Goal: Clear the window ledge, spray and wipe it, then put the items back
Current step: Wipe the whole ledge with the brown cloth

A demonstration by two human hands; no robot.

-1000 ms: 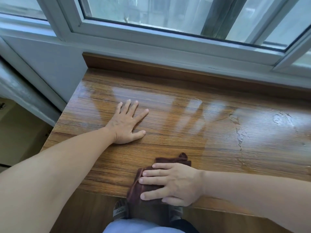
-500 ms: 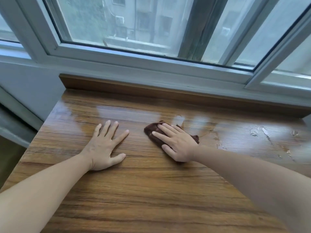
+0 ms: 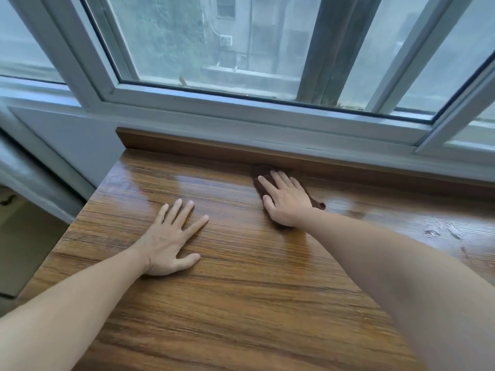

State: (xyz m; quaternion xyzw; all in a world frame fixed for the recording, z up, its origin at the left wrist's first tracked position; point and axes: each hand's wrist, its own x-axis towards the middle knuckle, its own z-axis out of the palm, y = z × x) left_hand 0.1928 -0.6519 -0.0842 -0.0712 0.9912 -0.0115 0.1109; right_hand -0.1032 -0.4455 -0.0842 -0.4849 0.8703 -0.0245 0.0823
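Flat hands on a wet window ledge

The white window frame (image 3: 241, 113) is running along the back of the wooden window ledge (image 3: 241, 303), which is gleaming wet. The right hand (image 3: 286, 202), fingers straight, is pressing a brown cloth (image 3: 261, 172) against the ledge's back edge; the left hand (image 3: 171, 239) is lying spread nearer the ledge's left end.

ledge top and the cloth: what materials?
Ledge: wood-grain surface, glossy; likely laminate or varnished wood, with straight printed-looking grain, a window reflection, and flaked patches at right. Cloth: dark brown, soft and matte, probably microfibre or terry, pressed under the flat right hand.
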